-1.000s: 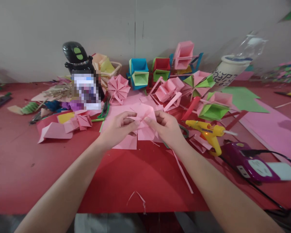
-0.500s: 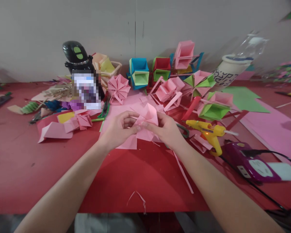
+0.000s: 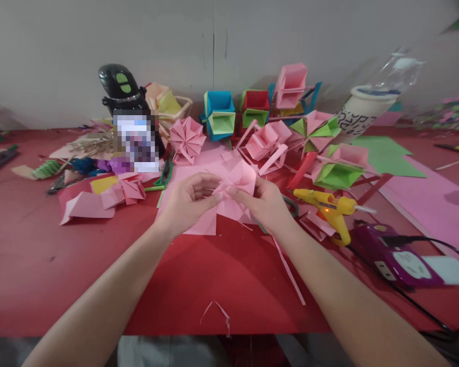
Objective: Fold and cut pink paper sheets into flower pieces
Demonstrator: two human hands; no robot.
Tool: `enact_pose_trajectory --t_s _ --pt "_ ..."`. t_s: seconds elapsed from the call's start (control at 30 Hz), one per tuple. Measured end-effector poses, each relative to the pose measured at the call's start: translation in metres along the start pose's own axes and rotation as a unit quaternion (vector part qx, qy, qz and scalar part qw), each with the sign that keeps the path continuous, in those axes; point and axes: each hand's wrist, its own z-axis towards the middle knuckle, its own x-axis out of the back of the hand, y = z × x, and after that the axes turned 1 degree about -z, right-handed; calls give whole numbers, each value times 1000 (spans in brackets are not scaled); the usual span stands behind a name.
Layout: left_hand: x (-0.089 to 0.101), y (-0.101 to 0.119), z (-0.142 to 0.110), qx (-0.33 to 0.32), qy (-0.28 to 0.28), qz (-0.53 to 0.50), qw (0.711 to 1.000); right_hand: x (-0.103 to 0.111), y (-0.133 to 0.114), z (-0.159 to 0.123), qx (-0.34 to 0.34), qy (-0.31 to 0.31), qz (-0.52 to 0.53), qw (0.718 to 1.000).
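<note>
Between my two hands is a piece of folded pink paper [image 3: 240, 179], creased and partly spread open, held just above the table. My left hand [image 3: 191, 201] grips its left side, thumb in front and fingers curled behind. On the right side, my right hand [image 3: 265, 201] pinches it with the thumb across the front; the other fingers are mostly hidden. Pink paper sheets [image 3: 201, 224] lie beneath the hands. Green-handled scissors [image 3: 290, 205] are partly covered behind my right hand.
A yellow glue gun [image 3: 329, 204] with a lit orange light lies to the right, beside a purple power strip [image 3: 400, 257]. Folded paper boxes [image 3: 220, 114] line the back. A phone [image 3: 137, 142] leans on a black stand at left. A patterned cup [image 3: 367, 109] stands back right.
The folded pink paper has opened wider at its right side, and my right hand has shifted slightly right. My left hand has barely moved.
</note>
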Motion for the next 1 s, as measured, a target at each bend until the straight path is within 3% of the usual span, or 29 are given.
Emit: enact_pose_trajectory --t_s 0.3,0.53,0.83,1.0 --pt "0 8 -1 14 27 43 999 2 6 1 15 34 18 999" --pt "-1 10 -1 29 56 -8 998 3 9 2 16 50 8 999" --pt "-2 9 1 88 70 -90 990 1 -5 -1 25 31 -32 999" --pt "0 9 1 83 59 -75 992 1 -6 -1 34 30 -55 997"
